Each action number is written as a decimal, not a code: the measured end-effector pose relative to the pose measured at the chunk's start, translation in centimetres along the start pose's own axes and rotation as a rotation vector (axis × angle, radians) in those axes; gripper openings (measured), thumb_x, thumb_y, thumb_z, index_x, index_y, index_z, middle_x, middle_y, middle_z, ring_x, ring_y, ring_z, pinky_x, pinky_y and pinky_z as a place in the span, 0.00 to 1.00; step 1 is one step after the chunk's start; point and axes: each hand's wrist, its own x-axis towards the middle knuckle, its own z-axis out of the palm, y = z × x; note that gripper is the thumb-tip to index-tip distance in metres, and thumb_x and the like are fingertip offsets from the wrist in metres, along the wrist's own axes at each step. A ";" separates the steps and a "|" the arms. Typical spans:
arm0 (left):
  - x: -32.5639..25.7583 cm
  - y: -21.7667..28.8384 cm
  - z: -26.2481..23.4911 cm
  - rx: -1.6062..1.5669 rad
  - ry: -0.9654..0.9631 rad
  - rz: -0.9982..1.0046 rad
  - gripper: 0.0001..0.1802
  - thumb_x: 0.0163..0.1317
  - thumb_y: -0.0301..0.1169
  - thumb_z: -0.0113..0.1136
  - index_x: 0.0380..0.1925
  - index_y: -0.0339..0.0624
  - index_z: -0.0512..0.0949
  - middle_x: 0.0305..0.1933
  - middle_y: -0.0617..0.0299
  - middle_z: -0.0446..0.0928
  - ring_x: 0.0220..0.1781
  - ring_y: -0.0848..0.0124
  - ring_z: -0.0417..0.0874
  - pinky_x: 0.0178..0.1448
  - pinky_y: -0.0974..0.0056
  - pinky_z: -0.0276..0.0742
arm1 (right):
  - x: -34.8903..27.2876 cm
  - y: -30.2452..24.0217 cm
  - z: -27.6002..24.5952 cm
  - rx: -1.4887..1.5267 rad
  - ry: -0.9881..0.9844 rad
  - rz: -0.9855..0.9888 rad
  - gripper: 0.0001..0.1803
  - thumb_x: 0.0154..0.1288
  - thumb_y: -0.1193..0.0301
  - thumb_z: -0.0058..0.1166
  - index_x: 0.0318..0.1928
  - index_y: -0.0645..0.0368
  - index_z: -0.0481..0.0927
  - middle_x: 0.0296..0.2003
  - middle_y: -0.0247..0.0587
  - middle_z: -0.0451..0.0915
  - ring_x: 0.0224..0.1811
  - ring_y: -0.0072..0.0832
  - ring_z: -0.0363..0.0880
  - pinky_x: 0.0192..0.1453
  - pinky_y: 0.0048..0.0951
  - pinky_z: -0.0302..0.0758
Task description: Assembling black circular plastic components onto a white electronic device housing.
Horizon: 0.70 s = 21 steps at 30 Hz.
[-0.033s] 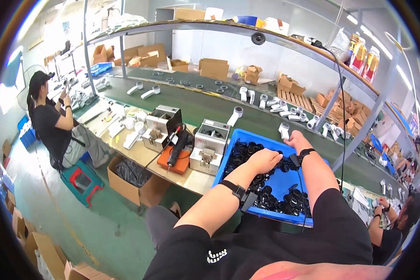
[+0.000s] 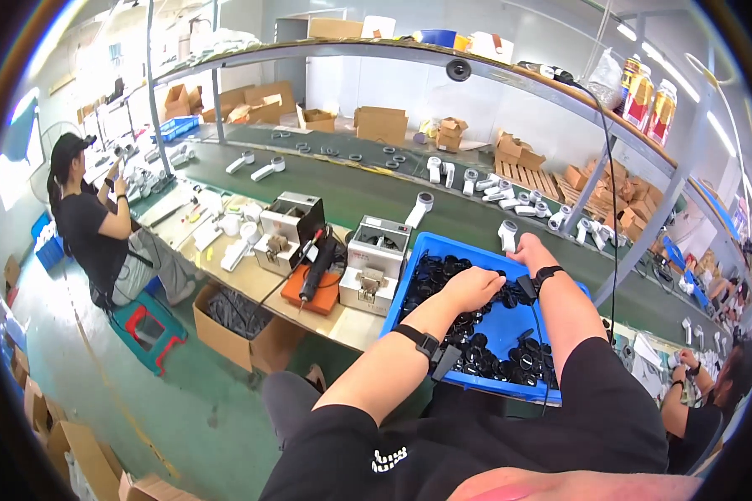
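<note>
My left hand [image 2: 475, 288] is over a blue plastic bin [image 2: 409, 275], its fingers drawn together. Black shows at its fingertips, but I cannot make out what it holds. Many small round black plastic parts [image 2: 476, 359] lie heaped in the bin, with bare blue bottom between the heaps. Beyond the bin's far edge, my right hand [image 2: 533, 250] is closed at the lower end of a white handheld device [image 2: 508, 234] with a round head. My fingers partly hide its handle. Each wrist wears a black strap with a small box.
Left of the bin stand two grey-white machines [image 2: 374, 267] and a black heat-tool-like device [image 2: 313, 280] on an orange block. More white devices [image 2: 510, 192] lie on the green conveyor [image 2: 334, 179]. A shelf [image 2: 309, 52] spans above. Co-workers [image 2: 92, 217] sit at both sides.
</note>
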 end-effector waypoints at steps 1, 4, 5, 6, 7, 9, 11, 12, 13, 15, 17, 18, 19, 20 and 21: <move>0.1 -0.4 0.1 0.004 0.032 0.017 0.21 0.75 0.44 0.51 0.35 0.38 0.83 0.37 0.42 0.84 0.43 0.42 0.84 0.50 0.44 0.79 | -2.4 1.3 0.9 -0.119 0.008 -0.158 0.21 0.71 0.77 0.41 0.61 0.64 0.76 0.58 0.61 0.75 0.57 0.57 0.76 0.65 0.70 0.70; 0.3 -1.0 0.4 0.070 0.104 0.125 0.18 0.72 0.42 0.56 0.30 0.39 0.82 0.31 0.43 0.83 0.37 0.42 0.84 0.44 0.43 0.79 | -9.9 1.4 0.9 -0.543 -0.127 -0.348 0.26 0.65 0.80 0.45 0.64 0.61 0.77 0.61 0.61 0.74 0.63 0.56 0.72 0.71 0.68 0.63; 0.5 -0.3 0.2 0.093 0.151 0.158 0.18 0.70 0.41 0.57 0.28 0.39 0.81 0.28 0.44 0.82 0.35 0.42 0.84 0.41 0.44 0.78 | -11.6 1.0 -0.6 -0.518 -0.100 -0.351 0.26 0.65 0.80 0.45 0.64 0.61 0.77 0.61 0.61 0.74 0.63 0.56 0.72 0.71 0.68 0.63; 0.7 0.1 0.2 0.115 0.198 0.189 0.17 0.68 0.40 0.59 0.25 0.40 0.81 0.26 0.45 0.81 0.32 0.43 0.83 0.39 0.44 0.78 | -13.1 1.0 -2.2 -0.515 -0.183 -0.395 0.28 0.61 0.81 0.46 0.64 0.61 0.78 0.60 0.59 0.75 0.64 0.54 0.70 0.71 0.66 0.61; 0.9 0.3 0.1 0.102 0.244 0.210 0.17 0.66 0.39 0.61 0.22 0.40 0.80 0.22 0.46 0.79 0.28 0.44 0.82 0.36 0.44 0.77 | -14.6 1.4 -3.7 -0.516 -0.272 -0.436 0.31 0.57 0.82 0.48 0.64 0.60 0.79 0.59 0.57 0.76 0.66 0.53 0.68 0.71 0.64 0.60; 0.7 0.2 -0.1 0.085 0.283 0.209 0.16 0.66 0.36 0.61 0.22 0.39 0.79 0.21 0.46 0.78 0.26 0.44 0.81 0.34 0.45 0.76 | -18.6 2.3 -6.7 -0.545 -0.378 -0.455 0.33 0.55 0.83 0.49 0.64 0.58 0.79 0.60 0.56 0.75 0.68 0.50 0.66 0.71 0.63 0.60; 0.7 0.7 -0.2 0.079 0.249 0.147 0.17 0.67 0.39 0.59 0.23 0.39 0.79 0.24 0.45 0.81 0.29 0.42 0.83 0.37 0.43 0.78 | -20.9 3.0 -9.8 -0.657 -0.490 -0.507 0.28 0.56 0.81 0.52 0.59 0.54 0.85 0.58 0.53 0.80 0.66 0.42 0.72 0.64 0.51 0.70; 0.8 0.7 -0.2 0.098 0.275 0.175 0.16 0.67 0.37 0.60 0.22 0.40 0.79 0.24 0.46 0.80 0.29 0.45 0.83 0.35 0.45 0.78 | -20.9 3.0 -11.0 -0.638 -0.474 -0.503 0.28 0.56 0.81 0.52 0.59 0.54 0.85 0.58 0.53 0.80 0.66 0.42 0.72 0.64 0.51 0.70; 0.4 0.9 -0.5 0.154 0.338 0.263 0.15 0.66 0.35 0.61 0.21 0.41 0.78 0.22 0.48 0.79 0.27 0.47 0.83 0.33 0.48 0.78 | -20.8 3.1 -12.1 -1.048 -0.487 -0.632 0.24 0.57 0.78 0.53 0.55 0.54 0.87 0.55 0.50 0.83 0.57 0.38 0.77 0.59 0.46 0.74; 0.6 2.3 -0.7 0.207 0.466 0.496 0.12 0.62 0.30 0.64 0.20 0.42 0.76 0.19 0.53 0.77 0.23 0.52 0.81 0.29 0.52 0.77 | -18.0 3.4 -15.9 -1.633 -0.371 -0.747 0.14 0.56 0.68 0.63 0.43 0.55 0.90 0.41 0.42 0.89 0.44 0.36 0.85 0.49 0.39 0.81; 0.5 4.6 -2.0 0.228 0.573 0.670 0.12 0.57 0.25 0.65 0.17 0.42 0.74 0.17 0.57 0.72 0.19 0.56 0.77 0.25 0.54 0.73 | -16.8 3.9 -17.9 -1.727 -0.384 -0.779 0.17 0.54 0.65 0.66 0.45 0.52 0.90 0.45 0.44 0.88 0.47 0.38 0.84 0.51 0.41 0.81; 0.7 5.8 -1.9 0.232 0.553 0.677 0.12 0.57 0.25 0.65 0.17 0.42 0.74 0.17 0.57 0.72 0.19 0.56 0.77 0.25 0.54 0.73 | -16.2 4.2 -18.7 -1.837 -0.396 -0.822 0.20 0.51 0.62 0.68 0.47 0.49 0.90 0.49 0.46 0.88 0.51 0.41 0.84 0.53 0.43 0.81; 1.0 6.8 -2.2 0.185 0.536 0.679 0.13 0.57 0.25 0.64 0.17 0.42 0.73 0.17 0.57 0.72 0.19 0.56 0.77 0.25 0.55 0.72 | -15.6 4.2 -18.8 -1.813 -0.395 -0.829 0.20 0.51 0.62 0.68 0.47 0.49 0.90 0.49 0.46 0.88 0.51 0.41 0.84 0.53 0.43 0.81; 1.2 7.9 -2.2 0.131 0.514 0.675 0.13 0.57 0.25 0.64 0.16 0.41 0.73 0.17 0.56 0.71 0.20 0.56 0.77 0.25 0.55 0.72 | -15.1 4.3 -19.4 -1.868 -0.408 -0.746 0.23 0.49 0.59 0.71 0.48 0.48 0.89 0.50 0.46 0.87 0.53 0.43 0.82 0.55 0.45 0.80; 1.8 9.0 -2.5 0.072 0.506 0.645 0.14 0.57 0.24 0.63 0.15 0.40 0.73 0.17 0.55 0.71 0.20 0.54 0.77 0.26 0.55 0.71 | -14.6 4.4 -20.0 -1.921 -0.420 -0.662 0.26 0.47 0.56 0.74 0.49 0.47 0.88 0.51 0.46 0.86 0.56 0.44 0.81 0.57 0.47 0.80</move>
